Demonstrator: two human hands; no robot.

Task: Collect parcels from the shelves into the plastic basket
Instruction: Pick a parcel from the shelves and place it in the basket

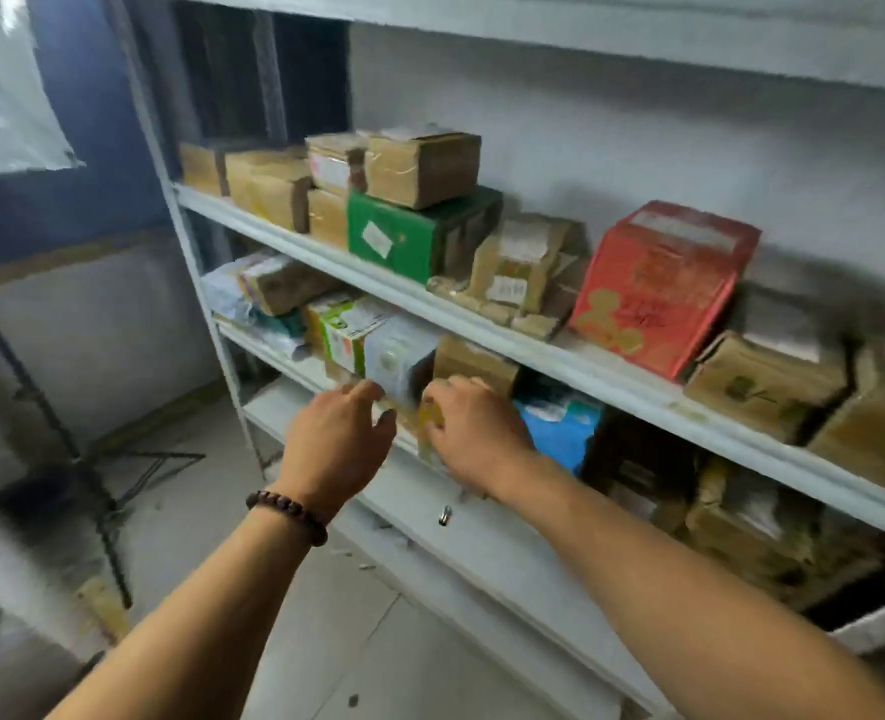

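Head: left hand (339, 439), right hand (474, 433) flank yellow parcel (430, 420) under white box (398, 356).

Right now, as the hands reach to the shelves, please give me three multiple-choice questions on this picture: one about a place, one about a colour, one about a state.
1. Where is the blue parcel?
A) on the floor
B) under the upper shelf, just right of the right hand
C) on the very top shelf

2. What colour is the box under the brown box?
A) green
B) purple
C) black

3. How does the red box stand?
A) lying flat
B) tilted
C) torn open and empty

Answers:
1 B: it shows beside that hand, below the shelf edge.
2 A: the green box carries the brown one.
3 B: it stands slanted, not square to the shelf.
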